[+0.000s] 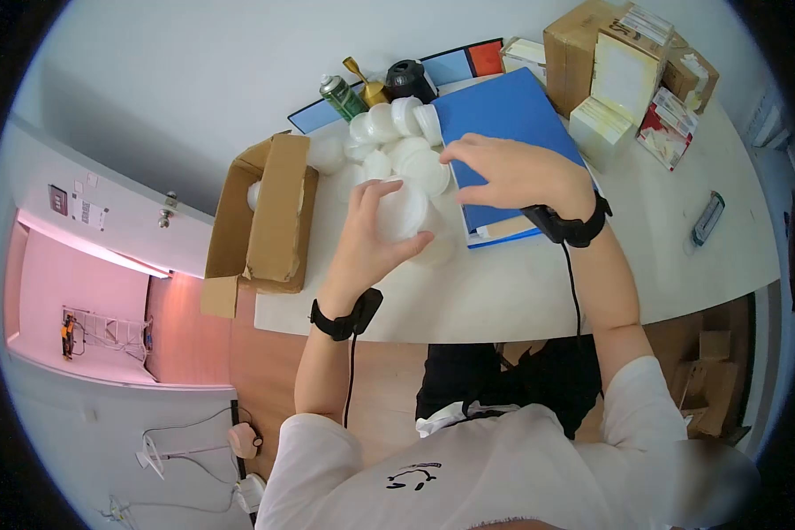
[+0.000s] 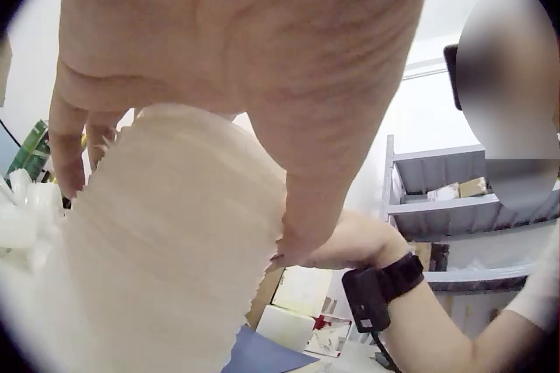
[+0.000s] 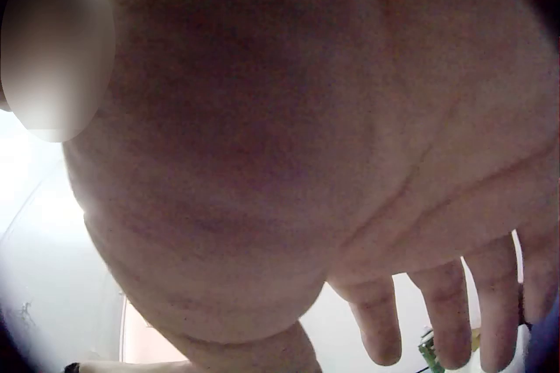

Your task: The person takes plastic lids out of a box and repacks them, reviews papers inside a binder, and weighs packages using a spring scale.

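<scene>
One white, jagged-edged bundle (image 1: 405, 212) is gripped between fingers and thumb of the left hand (image 1: 363, 240), above the surface (image 1: 382, 307) near a heap of white pieces (image 1: 406, 146). The right hand (image 1: 528, 178) is held with fingers spread over a blue folder (image 1: 499, 104).

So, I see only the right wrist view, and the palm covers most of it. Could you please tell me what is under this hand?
Observer: In the head view, the right hand appears over a blue folder.
Operator: Thank you. And the other one, what does it hold?
Observer: The left hand grips a round white thing.
Operator: I understand. What stands to the left of it, please?
Observer: An open carton, on the table.
</scene>
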`<state>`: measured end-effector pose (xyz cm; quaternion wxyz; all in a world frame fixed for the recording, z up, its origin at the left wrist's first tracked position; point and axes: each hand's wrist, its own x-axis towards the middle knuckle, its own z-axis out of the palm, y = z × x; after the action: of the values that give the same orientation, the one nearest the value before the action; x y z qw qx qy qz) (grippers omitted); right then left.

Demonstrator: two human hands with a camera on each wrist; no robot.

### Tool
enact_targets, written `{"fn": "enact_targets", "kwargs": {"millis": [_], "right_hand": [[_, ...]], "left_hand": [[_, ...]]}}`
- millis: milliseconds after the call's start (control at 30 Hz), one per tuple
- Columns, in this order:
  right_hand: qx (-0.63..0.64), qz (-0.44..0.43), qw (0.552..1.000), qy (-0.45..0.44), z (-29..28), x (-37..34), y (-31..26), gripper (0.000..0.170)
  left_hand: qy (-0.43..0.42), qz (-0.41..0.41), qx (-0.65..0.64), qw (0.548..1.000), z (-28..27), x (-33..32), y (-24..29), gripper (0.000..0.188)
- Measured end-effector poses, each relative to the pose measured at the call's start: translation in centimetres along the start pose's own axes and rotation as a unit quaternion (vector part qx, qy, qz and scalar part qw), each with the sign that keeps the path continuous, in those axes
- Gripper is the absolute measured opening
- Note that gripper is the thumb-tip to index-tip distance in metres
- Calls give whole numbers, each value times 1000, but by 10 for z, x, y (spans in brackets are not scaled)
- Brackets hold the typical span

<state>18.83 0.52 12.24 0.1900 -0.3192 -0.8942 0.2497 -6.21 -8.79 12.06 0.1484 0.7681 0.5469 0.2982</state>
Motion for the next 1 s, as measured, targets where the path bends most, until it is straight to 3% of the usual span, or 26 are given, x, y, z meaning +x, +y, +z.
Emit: {"fn": "enact_targets", "kwargs": {"millis": [100, 167, 200, 233, 267, 333, 400, 467, 533, 567, 633, 667, 700, 733, 800, 833, 900, 1000], "right_hand": [[52, -30, 998, -4, 9, 2, -14, 59], [96, -156, 983, 33, 24, 8, -16, 71], [35, -183, 981, 60, 31, 7, -20, 71], [36, -183, 981, 61, 33, 9, -23, 71], [28, -165, 986, 11, 35, 11, -26, 68], [22, -147, 988, -41, 36, 14, -34, 66], [69, -72, 991, -87, 33, 16, -41, 59], [69, -71, 991, -84, 34, 16, -43, 58], [68, -72, 992, -84, 38, 16, -41, 57], [66, -76, 993, -66, 45, 17, -37, 57], [63, -82, 993, -55, 58, 19, -30, 57], [68, -94, 993, -28, 63, 19, -28, 57], [73, -106, 992, -3, 67, 18, -25, 57], [71, -107, 992, -14, 69, 16, -22, 57], [87, -106, 990, 46, 72, 11, -19, 57], [85, -108, 990, 36, 71, 8, -20, 57], [111, -78, 989, 53, 66, 1, -23, 56], [163, -58, 982, 73, 68, -6, -16, 56]], "left_hand": [[-6, -25, -13, 1000, 0, -3, -2, 79], [-6, -30, -12, 999, 0, -6, -12, 86], [-1, 13, -12, 1000, -1, -7, -19, 97], [4, 57, -12, 998, -1, -9, -25, 108], [3, 56, -12, 998, -1, -13, -29, 108], [6, -49, -236, 970, -7, -23, -18, 129], [25, -91, -252, 963, -8, -37, -26, 127], [46, -132, -270, 953, 0, -54, -40, 125], [-54, -309, -342, 886, 16, -72, -60, 113], [-49, -310, -345, 885, 26, -76, -75, 113], [11, -350, -538, 767, 45, -84, -88, 103], [76, -403, -562, 719, 50, -80, -89, 97], [82, -405, -567, 713, 47, -74, -86, 97], [76, -418, -618, 661, 44, -68, -84, 92], [40, -427, -702, 568, 46, -56, -88, 81], [47, -427, -708, 561, 47, -49, -91, 81], [36, -504, -703, 501, 50, -35, -95, 80], [-11, -515, -709, 481, 47, -23, -104, 81]]}}
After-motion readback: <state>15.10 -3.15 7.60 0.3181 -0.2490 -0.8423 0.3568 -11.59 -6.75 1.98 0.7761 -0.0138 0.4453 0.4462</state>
